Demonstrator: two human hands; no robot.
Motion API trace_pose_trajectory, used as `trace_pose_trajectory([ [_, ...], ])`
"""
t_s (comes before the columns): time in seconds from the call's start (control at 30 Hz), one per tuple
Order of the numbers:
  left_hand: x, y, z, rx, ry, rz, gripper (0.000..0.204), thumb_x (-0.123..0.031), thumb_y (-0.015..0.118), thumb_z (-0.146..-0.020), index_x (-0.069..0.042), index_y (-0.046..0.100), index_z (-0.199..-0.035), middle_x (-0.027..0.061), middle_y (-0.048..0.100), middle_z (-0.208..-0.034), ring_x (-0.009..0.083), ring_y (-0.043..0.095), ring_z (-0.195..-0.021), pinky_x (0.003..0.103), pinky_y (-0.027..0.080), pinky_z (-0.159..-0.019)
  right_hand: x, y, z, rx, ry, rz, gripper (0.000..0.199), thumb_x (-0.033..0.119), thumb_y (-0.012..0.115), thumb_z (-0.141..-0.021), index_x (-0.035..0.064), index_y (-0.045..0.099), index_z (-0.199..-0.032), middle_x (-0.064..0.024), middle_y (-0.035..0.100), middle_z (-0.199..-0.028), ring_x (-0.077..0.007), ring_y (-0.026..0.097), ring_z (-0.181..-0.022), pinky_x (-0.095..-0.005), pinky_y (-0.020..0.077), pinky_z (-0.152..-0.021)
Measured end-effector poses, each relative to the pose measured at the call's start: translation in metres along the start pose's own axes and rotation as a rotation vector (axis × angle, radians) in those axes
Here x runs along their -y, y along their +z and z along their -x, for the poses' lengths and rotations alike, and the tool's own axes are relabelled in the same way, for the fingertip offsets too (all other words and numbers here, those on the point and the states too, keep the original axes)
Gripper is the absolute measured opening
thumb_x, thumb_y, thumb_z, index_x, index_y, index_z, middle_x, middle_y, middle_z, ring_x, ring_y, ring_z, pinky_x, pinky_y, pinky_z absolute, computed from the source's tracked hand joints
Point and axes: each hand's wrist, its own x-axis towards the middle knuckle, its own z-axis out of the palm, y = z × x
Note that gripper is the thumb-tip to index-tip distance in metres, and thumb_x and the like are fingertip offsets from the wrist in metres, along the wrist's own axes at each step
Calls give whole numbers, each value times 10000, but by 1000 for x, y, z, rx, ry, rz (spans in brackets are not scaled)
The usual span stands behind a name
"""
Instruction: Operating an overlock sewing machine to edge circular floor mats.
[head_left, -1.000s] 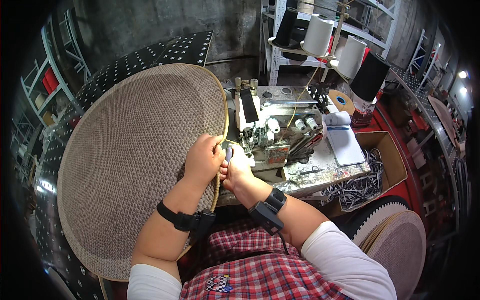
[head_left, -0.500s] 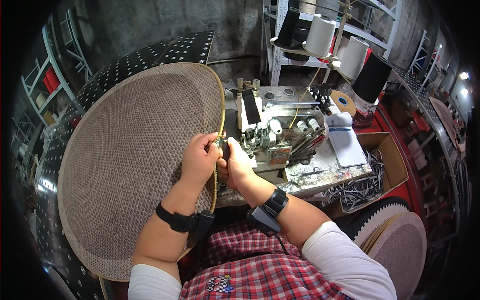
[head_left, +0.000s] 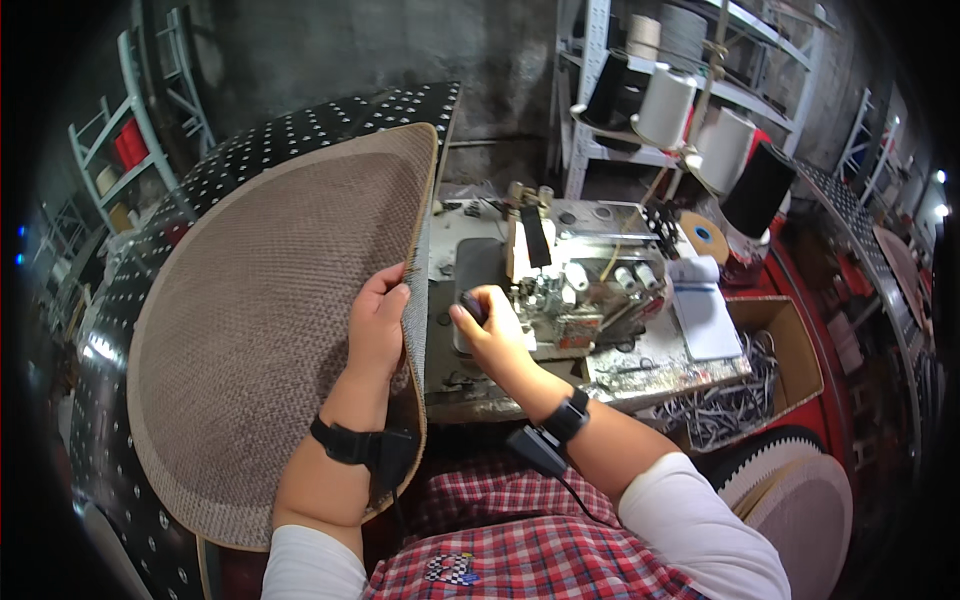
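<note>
A large round brown-grey woven mat (head_left: 250, 310) stands tilted on my left, its bound rim bent so that a strip of its grey-blue underside (head_left: 416, 315) shows. My left hand (head_left: 378, 328) is closed on the mat's right edge, thumb on the woven face; the other fingers are partly hidden behind the rim. Apart from the mat, my right hand (head_left: 495, 335) is closed round a small dark object (head_left: 472, 306), whose kind I cannot make out. Just right of that hand stands an overlock sewing machine (head_left: 590, 275), with a yellowish thread running down to it.
White and black thread cones (head_left: 665, 108) stand above the machine. A notepad (head_left: 708, 322) and a tape roll (head_left: 704, 236) lie at its right. A cardboard box (head_left: 800, 350) holds fabric strips. More round mats (head_left: 800, 520) are stacked at lower right. A black dotted table (head_left: 300, 125) supports the mat.
My hands have come apart; they were together at the mat's rim. The right hand has moved right with the dark object. The mat's edge has turned, baring its underside.
</note>
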Motion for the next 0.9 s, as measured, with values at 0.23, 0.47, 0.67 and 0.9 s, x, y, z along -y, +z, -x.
trace_pose_trajectory([
  [0.23, -34, -32, 85, -452, 65, 287, 253, -60, 406, -837, 2, 422, -1081, 87, 499, -1018, 160, 467, -954, 299, 358, -871, 45, 66, 12, 588, 522, -605, 377, 320, 563, -807, -1, 493, -992, -51, 560, -910, -125, 504, -799, -266, 409, -741],
  [0.47, -74, -112, 220, -348, -265, -301, 183, -178, 432, -861, -22, 526, -873, 44, 518, -686, 133, 502, -634, 255, 427, -617, 89, 76, 23, 358, -92, 517, 369, 231, 620, -718, -2, 468, -960, -205, 573, -843, -345, 557, -826, -399, 449, -714],
  [0.67, -147, -215, 378, -882, -639, -1147, 352, -349, 460, -820, -34, 606, -877, 86, 532, -603, 155, 501, -512, 273, 392, -476, 149, -29, -15, 384, -368, 830, 349, 222, 594, -730, 11, 455, -971, -208, 546, -854, -369, 541, -834, -419, 439, -700],
  [0.9, -130, -228, 307, -823, 48, -735, 285, -252, 434, -849, 8, 514, -935, 74, 531, -808, 182, 476, -724, 299, 383, -669, 191, -128, 42, 233, -570, 945, 270, 208, 572, -752, 17, 472, -914, -178, 531, -849, -357, 536, -789, -414, 433, -677],
])
